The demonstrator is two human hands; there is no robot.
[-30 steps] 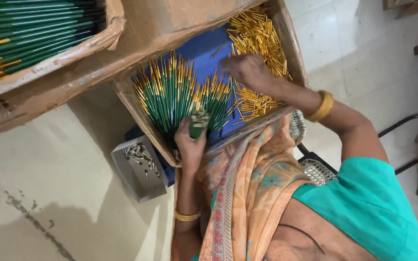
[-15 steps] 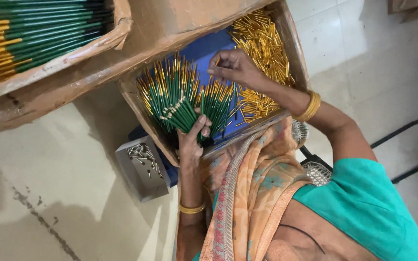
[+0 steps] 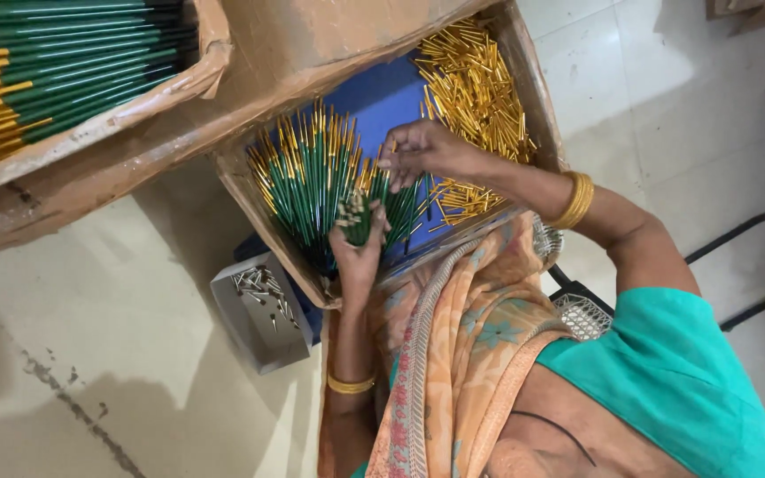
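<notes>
Head view: I see both hands busy over green sticks in the middle of the frame.

Since half a second ago the right hand (image 3: pixel 422 150) has dropped from the blue lining onto the fan, fingers pinched narrow on a stick tip. The left hand (image 3: pixel 358 248) stays clenched around the green sticks (image 3: pixel 320 181), slim and gold-tipped, fanning toward the upper left inside the cardboard box (image 3: pixel 263 226), beside loose gold tubes (image 3: pixel 475 84).

Small grey tray (image 3: pixel 250 343) of loose metal bits (image 3: pixel 263 290), on pale floor (image 3: pixel 90 372). Well up and left of that tray, torn carton (image 3: pixel 212 53) packed with green-and-gold sticks (image 3: pixel 64 62). Far to its right, white mesh basket (image 3: pixel 582 314) and black chair frame (image 3: pixel 754 228).
</notes>
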